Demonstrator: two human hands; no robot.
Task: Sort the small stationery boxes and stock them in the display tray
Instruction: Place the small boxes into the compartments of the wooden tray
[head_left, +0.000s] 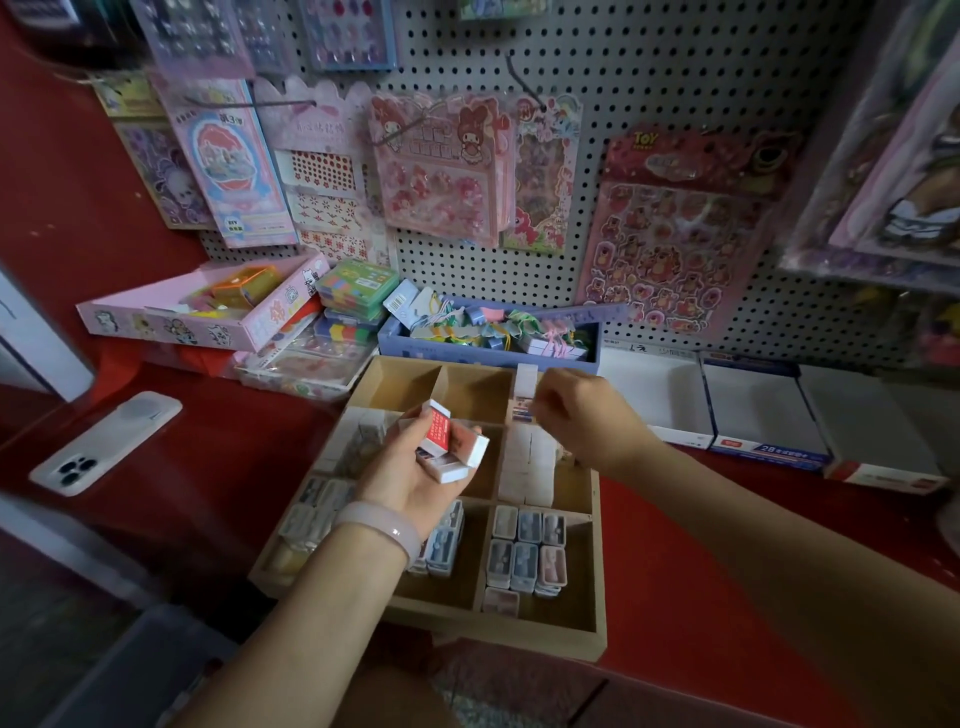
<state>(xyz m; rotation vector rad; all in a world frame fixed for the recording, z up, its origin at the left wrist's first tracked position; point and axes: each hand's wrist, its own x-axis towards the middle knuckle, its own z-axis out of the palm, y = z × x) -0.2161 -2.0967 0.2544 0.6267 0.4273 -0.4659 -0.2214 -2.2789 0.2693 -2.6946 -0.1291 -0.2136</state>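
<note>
A wooden display tray (596, 564) with several compartments lies on the red counter in front of me. My left hand (410, 470) hovers over its middle and grips a bunch of small red-and-white boxes (451, 441). My right hand (576, 418) is above the tray's upper right compartment, fingers curled beside a small white box (523, 402) standing there; whether it pinches that box is unclear. White boxes (530, 462) fill the compartment below. Small pastel boxes (524, 553) sit in the near compartments.
A phone (101, 441) lies face down at the left. Behind the tray stand a blue bin of tags (488, 340), a pink box (208, 306) and stacked packs. Empty white cartons (758, 410) line the right. Sticker sheets hang on the pegboard (675, 78).
</note>
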